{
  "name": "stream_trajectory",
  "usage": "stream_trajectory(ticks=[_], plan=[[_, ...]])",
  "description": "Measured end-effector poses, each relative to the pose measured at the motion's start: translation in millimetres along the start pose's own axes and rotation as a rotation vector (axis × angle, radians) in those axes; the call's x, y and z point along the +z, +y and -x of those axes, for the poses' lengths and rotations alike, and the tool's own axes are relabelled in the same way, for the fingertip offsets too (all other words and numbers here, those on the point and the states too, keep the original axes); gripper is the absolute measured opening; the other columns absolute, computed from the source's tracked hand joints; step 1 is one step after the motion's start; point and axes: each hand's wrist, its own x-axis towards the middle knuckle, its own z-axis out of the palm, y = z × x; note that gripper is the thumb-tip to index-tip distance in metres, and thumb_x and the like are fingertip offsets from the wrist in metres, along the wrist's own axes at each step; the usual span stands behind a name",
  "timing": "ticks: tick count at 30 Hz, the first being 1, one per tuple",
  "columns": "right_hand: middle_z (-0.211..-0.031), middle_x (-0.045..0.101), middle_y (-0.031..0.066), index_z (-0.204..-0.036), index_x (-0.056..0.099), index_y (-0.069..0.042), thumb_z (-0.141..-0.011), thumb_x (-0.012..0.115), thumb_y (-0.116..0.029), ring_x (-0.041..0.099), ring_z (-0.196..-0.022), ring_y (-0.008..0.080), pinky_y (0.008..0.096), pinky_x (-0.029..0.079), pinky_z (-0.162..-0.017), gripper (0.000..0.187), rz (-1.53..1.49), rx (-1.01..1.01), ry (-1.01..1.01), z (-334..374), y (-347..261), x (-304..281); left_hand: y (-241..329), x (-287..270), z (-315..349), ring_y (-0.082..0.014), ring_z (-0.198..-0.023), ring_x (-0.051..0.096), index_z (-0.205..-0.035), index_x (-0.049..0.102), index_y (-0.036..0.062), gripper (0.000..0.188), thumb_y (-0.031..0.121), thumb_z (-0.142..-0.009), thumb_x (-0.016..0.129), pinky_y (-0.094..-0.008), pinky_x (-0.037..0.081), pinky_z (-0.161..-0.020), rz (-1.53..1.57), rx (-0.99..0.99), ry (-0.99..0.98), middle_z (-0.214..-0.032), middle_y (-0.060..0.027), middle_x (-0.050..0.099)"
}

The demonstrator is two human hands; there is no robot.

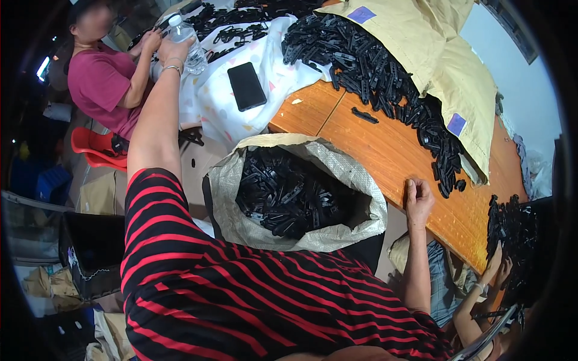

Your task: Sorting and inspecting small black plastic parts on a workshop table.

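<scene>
Evidently well apart, the left hand (174, 52) is clamped on a bottle (196, 60), left of the phone (247, 86); the right hand (419, 200) curls at the edge of the surface (385, 153), its closure uncertain. A steady grip, clear of the phone, should serve best. Count: one bottle, one phone, one open sack (265, 233), two purple labels (361, 14); black parts (361, 60) innumerable.
</scene>
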Motion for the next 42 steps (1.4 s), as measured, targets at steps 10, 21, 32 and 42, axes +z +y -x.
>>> stream_trajectory(ticks=[10, 21, 32, 42], plan=[[-0.072, 0.063, 0.0137, -0.084, 0.063, 0.0, -0.088, 0.065, -0.015, 0.061, -0.065, 0.0224, 0.0315, 0.048, -0.064, 0.016, 0.003, -0.005, 0.019, -0.2, -0.1, 0.1, -11.2, 9.1, -2.1, -0.0337, -0.108, 0.061, -0.118, 0.06, 0.0017, 0.074, 0.045, -0.062, 0.083, -0.0404, 0.046, -0.095, 0.103, 0.019, -0.08, -0.116, -0.0194, 0.064], [-0.072, 0.063, 0.0139, -0.083, 0.062, 0.0, -0.088, 0.065, -0.016, 0.061, -0.065, 0.0226, 0.0316, 0.048, -0.064, 0.017, 0.036, -0.003, 0.019, -1.1, -5.8, -2.2, -23.5, 36.9, -21.1, -0.018, -0.087, 0.064, -0.105, 0.068, 0.0047, 0.04, 0.024, -0.072, 0.08, -0.0319, 0.049, -0.08, 0.153, 0.052, -0.044, -0.097, -0.0069, 0.069], [-0.074, 0.064, 0.0113, -0.086, 0.062, 0.003, -0.089, 0.063, -0.013, 0.059, -0.069, 0.0166, 0.0291, 0.048, -0.066, 0.017, 0.068, 0.046, -0.028, -1.3, -15.2, 0.0, -19.0, 24.4, -22.0, -0.027, -0.101, 0.065, -0.117, 0.065, 0.0067, 0.06, 0.037, -0.068, 0.081, -0.0363, 0.047, -0.09, 0.047, 0.056, 0.033, -0.112, -0.0138, 0.067], [-0.066, 0.06, 0.0127, -0.08, 0.061, -0.001, -0.086, 0.066, -0.012, 0.059, -0.059, 0.0205, 0.0309, 0.047, -0.058, 0.013, 0.129, 0.005, 0.046, -2.7, -12.3, 4.0, -37.7, 48.1, -39.2, -0.0305, -0.118, 0.056, -0.129, 0.051, -0.0024, 0.087, 0.044, -0.062, 0.082, -0.0369, 0.041, -0.102, 0.068, 0.051, -0.041, -0.128, -0.0205, 0.057]])
